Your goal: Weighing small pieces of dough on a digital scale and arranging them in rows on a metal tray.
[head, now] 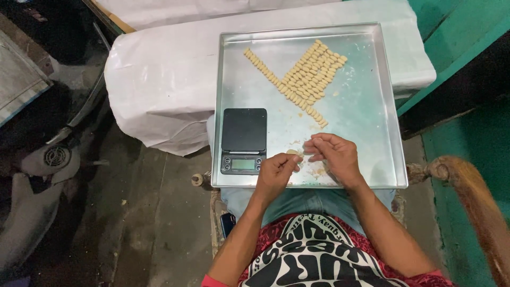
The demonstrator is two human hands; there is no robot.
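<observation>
A small pale piece of dough point(292, 153) is pinched between the fingertips of the left hand point(275, 174), whose grip is closed on it, just above the near edge of a square metal tray point(372, 106). The right hand point(333, 155) is held just beside it, fingers curled inward and thumb drawn toward the fingertips; whether anything is clamped in that grip cannot be told. Both hands are seen over the tray's near part, where a few crumbs of dough are scattered on the metal.

A black digital scale point(244, 139) is set in the tray's near left corner, just beside the left hand. Farther back on the tray, many small shaped dough pieces point(308, 74) are laid in neat diagonal rows, well apart from the hands. The tray is rested partly on the person's lap, in blue jeans, and partly on a white sack point(159, 79) beyond. A dark phone point(227, 223) is seen by the left thigh, and a wooden chair arm point(467, 186) at the right
</observation>
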